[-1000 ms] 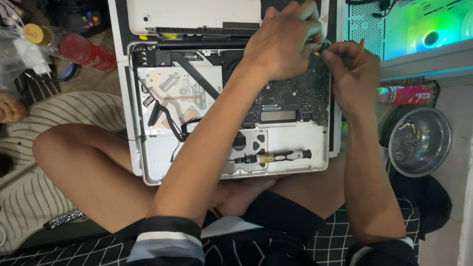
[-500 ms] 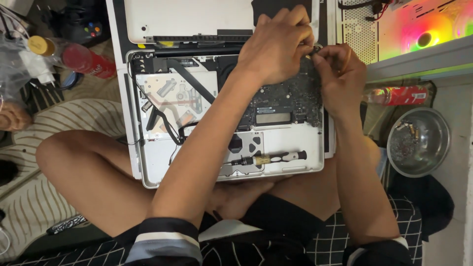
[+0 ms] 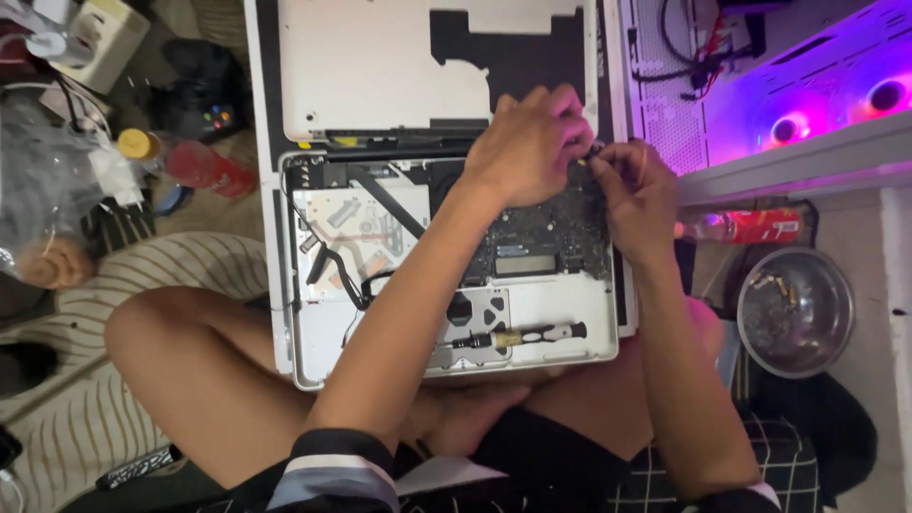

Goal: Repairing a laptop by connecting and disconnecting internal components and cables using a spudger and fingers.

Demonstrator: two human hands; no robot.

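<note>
Shifted left and closer since earlier frame. Left hand [image 3: 527, 142] and right hand [image 3: 635, 195] pinched together over small part, unclear what, at far right corner of opened laptop [image 3: 380, 247]; screwdriver [image 3: 518, 336] lengthwise near front edge.

A single head-worn camera looks almost straight down from above the seated person's lap, close enough that the opened laptop [image 3: 446, 275] fills the middle of the frame. The person's legs run along the lower edge, both forearms reach up from the bottom toward the upper centre, and a lit computer case [image 3: 760, 85] occupies the upper right. There is no second view.
</note>
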